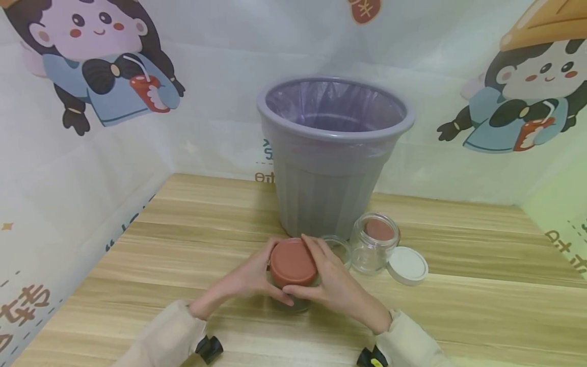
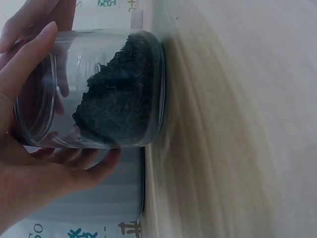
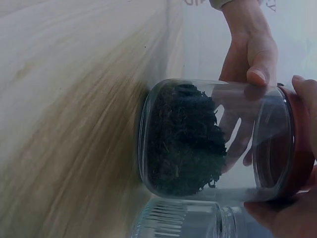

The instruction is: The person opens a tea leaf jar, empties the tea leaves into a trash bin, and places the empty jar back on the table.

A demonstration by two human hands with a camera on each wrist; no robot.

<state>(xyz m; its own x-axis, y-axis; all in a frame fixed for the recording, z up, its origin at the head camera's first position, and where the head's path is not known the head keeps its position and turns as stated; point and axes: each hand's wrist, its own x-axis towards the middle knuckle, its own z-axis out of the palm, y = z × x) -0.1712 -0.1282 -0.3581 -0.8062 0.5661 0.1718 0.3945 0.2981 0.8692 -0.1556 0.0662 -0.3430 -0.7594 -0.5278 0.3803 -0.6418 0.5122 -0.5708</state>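
A clear glass jar (image 2: 74,59) partly filled with dark, shredded tea-like leaves (image 2: 119,94) stands upright on the table. On its mouth sits a reddish-brown lid (image 1: 293,261). My left hand (image 1: 254,275) holds the jar from the left, its fingers round the glass just below the lid. From the right, my right hand (image 1: 335,278) grips the lid, with the thumb in front and the fingers along its far side. In the right wrist view, the leaves (image 3: 183,139) lie heaped in the lower part of the jar.
A large grey-purple bin (image 1: 321,178) with a liner stands behind the jar. To the right are a clear glass jar (image 1: 367,255), another low glass container (image 1: 339,250) partly behind my hand, and a white lid (image 1: 407,265). A reddish disc (image 1: 379,229) shows through the glass jar.
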